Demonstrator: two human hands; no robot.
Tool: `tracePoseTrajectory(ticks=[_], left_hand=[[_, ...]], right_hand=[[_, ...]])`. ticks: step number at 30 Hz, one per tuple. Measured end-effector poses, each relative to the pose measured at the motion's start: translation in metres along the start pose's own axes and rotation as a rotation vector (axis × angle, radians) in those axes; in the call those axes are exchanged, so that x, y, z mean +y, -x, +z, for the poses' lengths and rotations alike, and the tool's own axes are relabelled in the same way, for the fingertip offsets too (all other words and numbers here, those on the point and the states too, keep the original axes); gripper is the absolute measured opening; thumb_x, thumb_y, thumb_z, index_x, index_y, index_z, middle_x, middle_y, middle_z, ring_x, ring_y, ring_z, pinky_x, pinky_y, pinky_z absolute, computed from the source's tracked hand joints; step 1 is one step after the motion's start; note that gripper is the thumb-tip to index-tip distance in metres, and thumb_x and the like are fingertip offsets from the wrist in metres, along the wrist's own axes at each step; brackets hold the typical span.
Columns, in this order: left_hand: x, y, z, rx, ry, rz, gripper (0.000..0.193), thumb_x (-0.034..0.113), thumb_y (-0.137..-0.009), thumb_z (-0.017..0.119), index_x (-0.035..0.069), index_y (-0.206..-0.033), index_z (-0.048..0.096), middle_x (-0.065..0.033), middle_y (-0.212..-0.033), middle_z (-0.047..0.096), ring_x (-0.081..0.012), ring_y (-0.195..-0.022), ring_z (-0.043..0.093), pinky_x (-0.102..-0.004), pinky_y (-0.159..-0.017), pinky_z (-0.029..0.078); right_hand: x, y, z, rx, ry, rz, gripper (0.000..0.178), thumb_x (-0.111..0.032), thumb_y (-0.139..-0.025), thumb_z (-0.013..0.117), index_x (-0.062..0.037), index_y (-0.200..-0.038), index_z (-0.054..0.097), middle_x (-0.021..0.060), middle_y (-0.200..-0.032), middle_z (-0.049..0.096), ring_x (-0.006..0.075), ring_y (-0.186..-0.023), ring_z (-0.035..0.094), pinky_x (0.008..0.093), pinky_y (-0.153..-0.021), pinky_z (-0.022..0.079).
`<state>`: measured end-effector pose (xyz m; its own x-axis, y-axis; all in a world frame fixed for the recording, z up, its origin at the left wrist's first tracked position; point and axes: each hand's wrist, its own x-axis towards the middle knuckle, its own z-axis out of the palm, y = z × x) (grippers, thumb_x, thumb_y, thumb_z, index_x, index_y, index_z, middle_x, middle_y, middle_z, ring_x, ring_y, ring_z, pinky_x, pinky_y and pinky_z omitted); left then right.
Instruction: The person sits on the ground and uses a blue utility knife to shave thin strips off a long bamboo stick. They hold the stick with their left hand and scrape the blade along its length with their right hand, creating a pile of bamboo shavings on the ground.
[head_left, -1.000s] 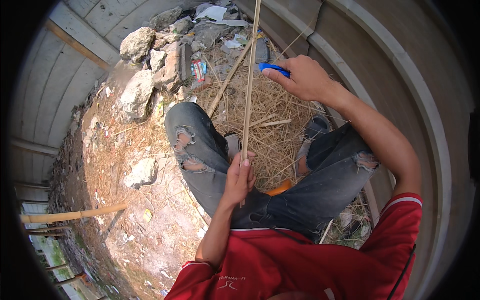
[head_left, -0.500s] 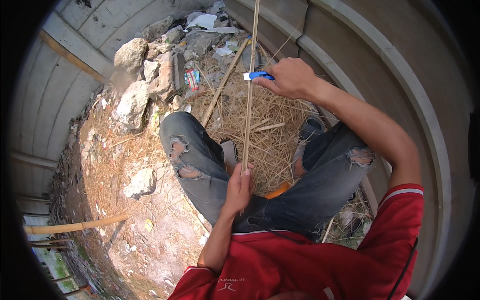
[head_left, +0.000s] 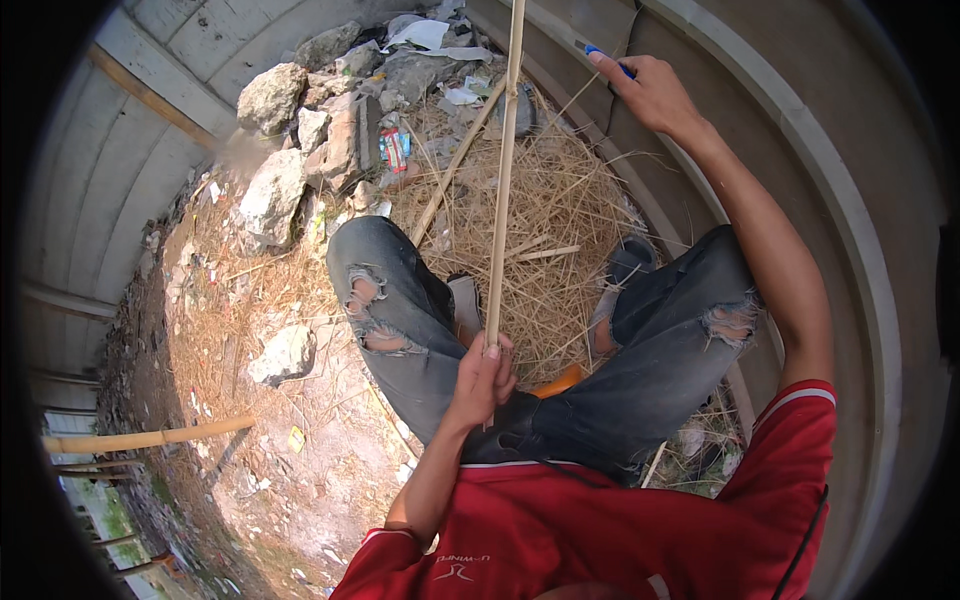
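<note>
My left hand (head_left: 480,385) is closed around the lower end of a long pale bamboo strip (head_left: 504,190). The strip stands nearly straight up the view from between my legs and runs past the top edge. A joint in the bamboo shows on its upper part. My right hand (head_left: 655,95) grips a blue utility knife (head_left: 597,51), held up and out to the right, apart from the strip. The knife's short blade tip points left. Between my feet lies a heap of thin bamboo shavings (head_left: 545,200).
Broken rocks (head_left: 272,195) and litter are piled at the far left. Close on the right curves a grey ribbed wall (head_left: 800,130). Another bamboo piece (head_left: 455,165) lies across the shavings, and a bamboo pole (head_left: 150,438) juts in from the left. An orange object (head_left: 560,381) lies by my lap.
My right hand has moved up and to the right with the utility knife, off the bamboo strip. My left hand keeps its hold low on the strip, its fingers slightly shifted.
</note>
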<state>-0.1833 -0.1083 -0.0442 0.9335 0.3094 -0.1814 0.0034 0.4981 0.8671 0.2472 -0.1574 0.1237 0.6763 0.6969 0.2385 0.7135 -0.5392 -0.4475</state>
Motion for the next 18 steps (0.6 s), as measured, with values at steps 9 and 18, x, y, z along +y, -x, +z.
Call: tracePoseTrajectory(ticks=[9,18], left_hand=[[0.011,-0.032,0.021,-0.055,0.143,0.029,0.035,0.045,-0.109,0.04,0.012,-0.119,0.044,0.0046,-0.062,0.027,-0.0062,-0.045,0.023,-0.0244,-0.041,0.023],[0.027,-0.045,0.025,-0.033,0.178,0.013,0.041,0.05,-0.108,0.038,0.012,-0.122,0.045,0.0051,-0.062,0.026,-0.006,-0.044,0.023,-0.0243,-0.04,0.02]], right_hand=[[-0.055,0.038,0.02,-0.078,-0.291,-0.24,0.07,-0.067,-0.092,0.06,0.0016,-0.089,0.071,0.01,-0.064,0.061,0.0194,-0.061,0.059,0.0383,-0.059,0.046],[-0.08,0.07,0.03,-0.312,0.076,-0.42,0.069,-0.067,-0.095,0.051,-0.0033,-0.076,0.072,0.0185,-0.063,0.063,0.0399,-0.062,0.064,0.0496,-0.06,0.052]])
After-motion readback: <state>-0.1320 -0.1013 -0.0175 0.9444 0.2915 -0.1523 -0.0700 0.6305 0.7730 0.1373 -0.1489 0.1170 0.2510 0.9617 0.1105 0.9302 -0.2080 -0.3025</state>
